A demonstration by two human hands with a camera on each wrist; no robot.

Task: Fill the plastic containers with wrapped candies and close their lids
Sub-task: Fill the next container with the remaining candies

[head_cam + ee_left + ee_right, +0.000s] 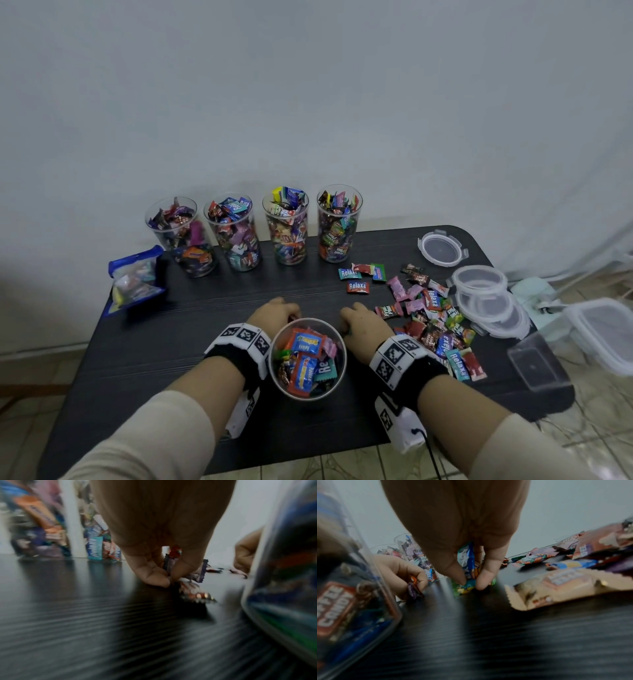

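**Both hands gathering sweets beside the near cup**

Head view: the left hand (279, 313) and right hand (364, 322) rest on the black table (191, 329) either side of a clear plastic cup (307, 358) that stands upright, mouth up, candies inside below the rim; it is probably kept close for short drops. Four full cups (253, 233) line the far edge. Loose candies (433, 325) lie to the right, beside the stacked lids (486, 301).

Left wrist view: thumb and fingers (150, 574) pinch several wrappers (192, 586), their long axes mixed, some upright.

Right wrist view: fingers (483, 577) clamp a blue and green bunch (467, 574), the blue wrapper standing on end.
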